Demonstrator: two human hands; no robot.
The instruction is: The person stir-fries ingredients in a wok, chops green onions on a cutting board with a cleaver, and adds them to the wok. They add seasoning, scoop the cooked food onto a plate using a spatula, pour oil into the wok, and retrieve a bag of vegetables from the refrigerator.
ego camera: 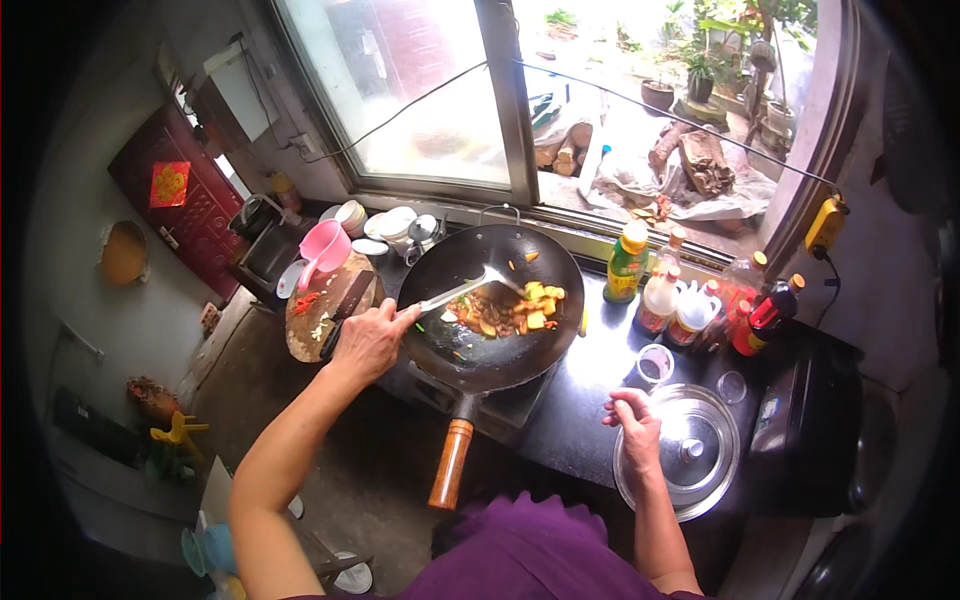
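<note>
My left hand [369, 339] grips the handle of a metal spatula [459, 291], whose blade end reaches into a black wok [450, 255]. Yellow chunks of food [536, 304] and browned, saucy pieces lie in the wok, with bits of green and red. The wok's wooden handle [452, 465] points towards me, held by neither hand. My right hand [634, 421] is raised over the left edge of a glass pot lid [705, 480], fingers partly curled, with nothing visible in it. Just beyond it stands a clear plastic tub [655, 364].
Left of the wok, a round chopping board [300, 337] holds a cleaver [354, 296], chopped red and pale pieces and a pink dipper [326, 244]. Bowls [395, 221] stand behind. Several sauce bottles [660, 300] line the window side at right, near a black appliance [806, 427].
</note>
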